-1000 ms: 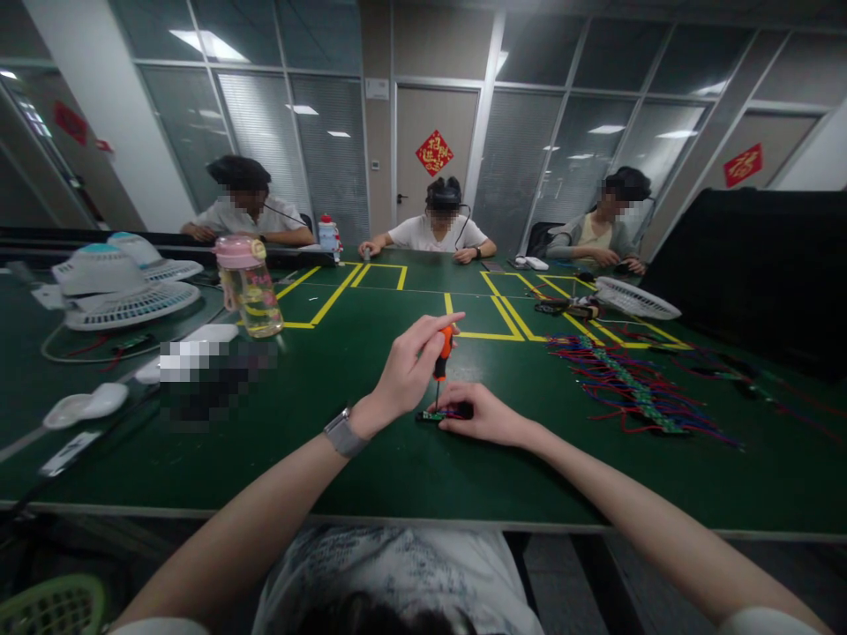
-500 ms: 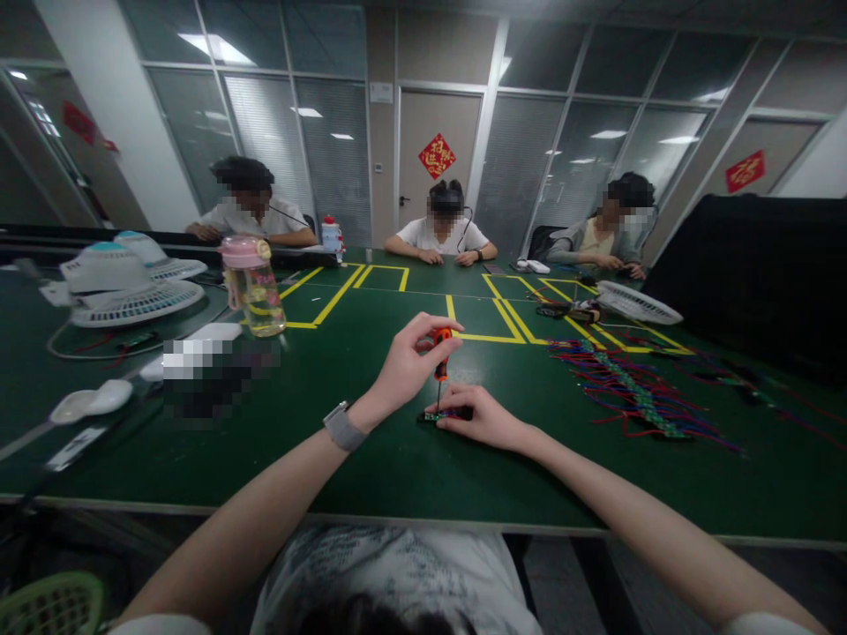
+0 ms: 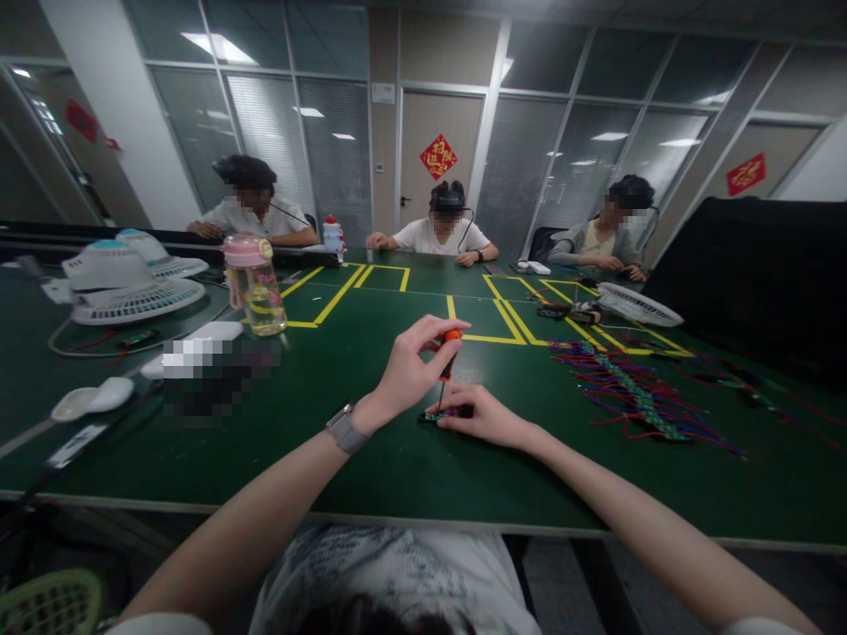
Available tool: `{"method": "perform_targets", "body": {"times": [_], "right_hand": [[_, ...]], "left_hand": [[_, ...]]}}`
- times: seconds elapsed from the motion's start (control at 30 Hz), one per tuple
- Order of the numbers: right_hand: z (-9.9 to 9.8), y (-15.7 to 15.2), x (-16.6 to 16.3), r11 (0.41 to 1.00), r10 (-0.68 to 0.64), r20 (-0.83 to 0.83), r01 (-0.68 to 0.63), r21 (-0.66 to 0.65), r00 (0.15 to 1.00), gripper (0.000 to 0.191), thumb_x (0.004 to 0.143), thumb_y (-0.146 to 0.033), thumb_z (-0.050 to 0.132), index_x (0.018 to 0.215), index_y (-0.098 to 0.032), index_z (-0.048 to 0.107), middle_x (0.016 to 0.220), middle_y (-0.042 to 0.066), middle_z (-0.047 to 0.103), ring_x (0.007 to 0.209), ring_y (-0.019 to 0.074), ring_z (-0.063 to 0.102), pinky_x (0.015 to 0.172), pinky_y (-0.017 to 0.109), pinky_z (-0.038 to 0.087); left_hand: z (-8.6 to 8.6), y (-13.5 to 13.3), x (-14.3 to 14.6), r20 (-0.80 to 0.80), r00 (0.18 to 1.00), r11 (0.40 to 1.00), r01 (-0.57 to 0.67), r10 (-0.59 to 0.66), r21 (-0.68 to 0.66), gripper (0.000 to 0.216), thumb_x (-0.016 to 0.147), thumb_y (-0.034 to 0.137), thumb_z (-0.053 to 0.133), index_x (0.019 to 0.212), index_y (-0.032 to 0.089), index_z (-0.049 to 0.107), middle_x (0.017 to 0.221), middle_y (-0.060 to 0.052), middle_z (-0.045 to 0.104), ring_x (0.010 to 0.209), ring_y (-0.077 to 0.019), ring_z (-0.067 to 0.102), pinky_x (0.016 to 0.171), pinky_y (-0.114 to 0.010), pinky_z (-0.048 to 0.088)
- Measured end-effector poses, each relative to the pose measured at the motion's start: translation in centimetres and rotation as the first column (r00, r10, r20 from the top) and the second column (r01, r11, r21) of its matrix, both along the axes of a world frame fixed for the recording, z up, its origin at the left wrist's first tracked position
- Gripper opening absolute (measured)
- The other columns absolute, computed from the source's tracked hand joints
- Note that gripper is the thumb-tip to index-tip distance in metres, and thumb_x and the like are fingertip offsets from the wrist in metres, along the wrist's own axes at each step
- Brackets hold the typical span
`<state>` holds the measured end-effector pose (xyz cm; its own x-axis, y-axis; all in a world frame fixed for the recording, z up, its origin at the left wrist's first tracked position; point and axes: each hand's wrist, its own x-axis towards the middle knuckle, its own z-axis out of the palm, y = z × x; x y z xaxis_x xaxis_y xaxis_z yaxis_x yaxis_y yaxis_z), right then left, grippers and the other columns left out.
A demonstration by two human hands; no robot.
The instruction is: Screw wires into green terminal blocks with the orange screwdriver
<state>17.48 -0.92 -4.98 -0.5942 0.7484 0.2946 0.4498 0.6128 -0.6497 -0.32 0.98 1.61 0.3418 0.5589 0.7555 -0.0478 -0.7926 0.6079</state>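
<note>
My left hand (image 3: 416, 362) is closed around the handle of an orange and black screwdriver (image 3: 449, 362). The screwdriver stands nearly upright, leaning a little to the right at the top, with its tip down at a small dark circuit board (image 3: 431, 417). My right hand (image 3: 486, 416) pinches that board from the right and presses it against the green table (image 3: 371, 476). The fingers cover part of the board, and whatever lies under the tip is too small to make out.
A row of wired green boards (image 3: 628, 392) lies to the right. On the left stand a pink-lidded bottle (image 3: 255, 287) and white fans (image 3: 132, 291). Yellow tape (image 3: 490, 338) marks the table beyond my hands. Several people sit across it; a black panel (image 3: 754, 282) rises at right.
The screwdriver's handle has tilted to the right, and my left hand has turned slightly with it. My right hand and the board stay in place. The person opposite has moved one hand outward to a small object.
</note>
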Motion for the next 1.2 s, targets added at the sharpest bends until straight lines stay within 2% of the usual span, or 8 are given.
{"method": "perform_targets", "body": {"times": [0.13, 0.27, 0.4, 0.53, 0.73, 0.93, 1.07, 1.2], "right_hand": [[-0.03, -0.04, 0.00, 1.000, -0.007, 0.010, 0.007, -0.008, 1.000, 0.027, 0.087, -0.031, 0.066, 0.110, -0.019, 0.074, 0.081, 0.003, 0.059, 0.069, 0.0141, 0.054, 0.065, 0.026, 0.044], [0.09, -0.10, -0.07, 1.000, -0.006, 0.013, 0.007, -0.011, 1.000, 0.025, 0.087, -0.029, 0.066, 0.110, -0.019, 0.074, 0.082, 0.003, 0.060, 0.070, 0.0141, 0.055, 0.067, 0.027, 0.045], [0.17, -0.12, -0.09, 1.000, -0.009, 0.021, 0.009, -0.003, 1.000, 0.025, 0.087, -0.029, 0.066, 0.110, -0.020, 0.074, 0.084, 0.003, 0.062, 0.072, 0.0147, 0.057, 0.067, 0.027, 0.045], [0.12, -0.10, -0.02, 1.000, -0.004, 0.026, 0.004, 0.001, 1.000, 0.027, 0.088, -0.029, 0.066, 0.111, -0.019, 0.073, 0.085, 0.004, 0.062, 0.075, 0.0155, 0.058, 0.069, 0.027, 0.046], [0.01, -0.06, -0.03, 1.000, -0.015, 0.022, 0.015, -0.017, 1.000, 0.025, 0.087, -0.028, 0.066, 0.110, -0.019, 0.074, 0.084, 0.004, 0.062, 0.074, 0.0154, 0.058, 0.069, 0.027, 0.046], [0.02, -0.05, 0.02, 1.000, -0.012, 0.027, 0.013, -0.011, 1.000, 0.026, 0.088, -0.032, 0.066, 0.110, -0.020, 0.074, 0.086, 0.004, 0.063, 0.074, 0.0152, 0.059, 0.069, 0.027, 0.047], [-0.01, -0.06, -0.01, 1.000, -0.010, 0.020, 0.010, -0.021, 1.000, 0.026, 0.088, -0.031, 0.065, 0.110, -0.019, 0.074, 0.086, 0.004, 0.063, 0.075, 0.0153, 0.059, 0.070, 0.028, 0.048], [0.10, -0.12, -0.09, 1.000, -0.016, 0.026, 0.017, -0.022, 1.000, 0.026, 0.088, -0.030, 0.066, 0.110, -0.019, 0.074, 0.085, 0.004, 0.063, 0.073, 0.0152, 0.059, 0.069, 0.028, 0.047]], "left_hand": [[0.15, 0.09, -0.23, 0.012, 0.997, 0.996, -0.074, 0.073, 0.054, 0.014, 0.088, 0.026, 0.063, 0.099, 0.021, 0.070, 0.094, -0.004, 0.056, 0.083, -0.0133, 0.058, 0.070, -0.023, 0.052], [0.12, 0.18, -0.34, -0.006, 0.998, 0.993, -0.065, 0.066, 0.094, 0.027, 0.096, 0.023, 0.047, 0.111, 0.023, 0.070, 0.102, -0.006, 0.059, 0.095, -0.0152, 0.060, 0.085, -0.028, 0.051], [0.03, 0.02, -0.03, 0.021, 0.995, 0.993, 0.100, -0.099, -0.066, 0.033, 0.097, 0.024, 0.044, 0.126, 0.023, 0.062, 0.120, -0.009, 0.063, 0.101, -0.0175, 0.064, 0.083, -0.029, 0.055], [0.35, -0.26, 0.24, 0.141, 0.976, 0.954, 0.193, -0.163, -0.231, 0.030, 0.093, 0.026, 0.052, 0.118, 0.017, 0.066, 0.118, -0.011, 0.067, 0.092, -0.0177, 0.068, 0.076, -0.029, 0.059], [0.71, -0.04, 0.08, 0.128, 0.989, 0.967, 0.104, -0.076, -0.233, 0.019, 0.085, 0.023, 0.064, 0.101, 0.016, 0.071, 0.099, -0.008, 0.069, 0.081, -0.0151, 0.067, 0.069, -0.025, 0.056], [0.03, 0.14, 0.21, 0.107, 0.994, 0.991, -0.012, 0.027, -0.136, 0.012, 0.086, 0.025, 0.064, 0.094, 0.020, 0.071, 0.099, -0.004, 0.061, 0.089, -0.0143, 0.061, 0.072, -0.022, 0.054], [-0.08, 0.03, 0.35, 0.135, 0.985, 0.965, 0.133, -0.104, -0.227, 0.028, 0.095, 0.026, 0.048, 0.114, 0.022, 0.067, 0.114, -0.008, 0.062, 0.092, -0.0147, 0.063, 0.074, -0.024, 0.056], [0.11, -0.06, 0.38, 0.147, 0.970, 0.931, 0.230, -0.195, -0.284, 0.033, 0.094, 0.025, 0.048, 0.124, 0.019, 0.062, 0.115, -0.010, 0.066, 0.090, -0.0151, 0.066, 0.073, -0.026, 0.058]]}}
